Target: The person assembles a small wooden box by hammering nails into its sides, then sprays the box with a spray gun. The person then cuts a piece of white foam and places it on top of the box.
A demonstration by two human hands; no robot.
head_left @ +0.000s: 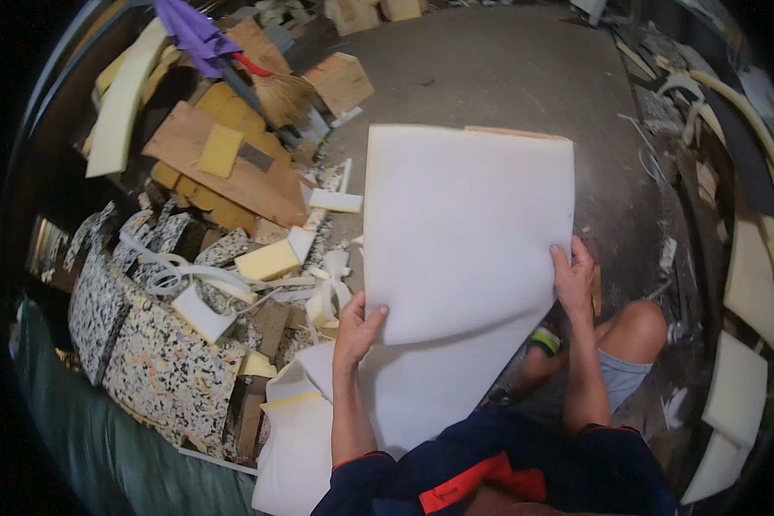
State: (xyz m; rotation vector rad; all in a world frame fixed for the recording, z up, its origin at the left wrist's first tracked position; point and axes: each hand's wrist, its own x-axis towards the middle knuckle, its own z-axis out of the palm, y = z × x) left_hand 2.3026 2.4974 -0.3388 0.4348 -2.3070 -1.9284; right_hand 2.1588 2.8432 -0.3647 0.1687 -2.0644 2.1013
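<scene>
I hold a large white foam sheet (464, 224) up in front of me over the concrete floor. My left hand (357, 327) grips its lower left edge, thumb on top. My right hand (574, 279) grips its right edge, fingers over the face. A thin tan board shows along the sheet's top edge (512, 132). A second white foam sheet (421, 387) hangs below, between my forearms. More white foam (297, 447) lies on the floor beside my left arm.
A heap of speckled rebonded foam blocks (168, 361), yellow foam offcuts (267, 258), white strips and wooden boards (224, 168) fills the left. A broom (275, 95) and purple cloth (193, 34) lie behind. Foam pieces (752, 275) line the right. My bare knee (641, 327) is below.
</scene>
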